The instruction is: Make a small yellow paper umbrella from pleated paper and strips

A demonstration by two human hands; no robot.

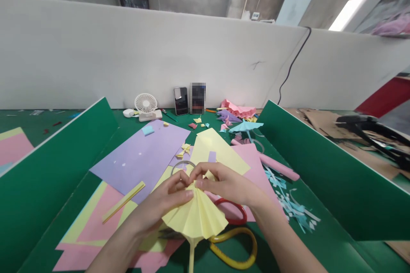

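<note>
1. Left hand (162, 204): fingers curled in, thumb and forefinger pinched on the narrow top of the yellow paper fan (196, 218).
2. Right hand (226, 185): fingers closed narrow on the same top point from the other side. The fingertips of the two hands almost meet.
3. Paper fan: pleated, its folds spread out below the fingertips and its wide edge toward the wrists, over the green table (339, 256).
4. Yellow stick (191, 258): runs down from under the fan's wide edge, between the wrists. It is probably joined to the fan, but the join is hidden.
5. Scissors (237, 251): red and yellow handles, lying flat under the right wrist, just beside the fan.
6. Grey ring (180, 164): just beyond the left fingertips.
7. Yellow sheet (218, 149): beyond the right fingertips. Purple sheet (144, 153): beyond and left of the left fingers. Pink sheet (254, 164): partly under the right hand.
8. Blue scraps (290, 207): loose pile to the right of the right wrist.
9. Desk fan (145, 103) and phone (181, 100): far beyond the fingers, at the white wall.
</note>
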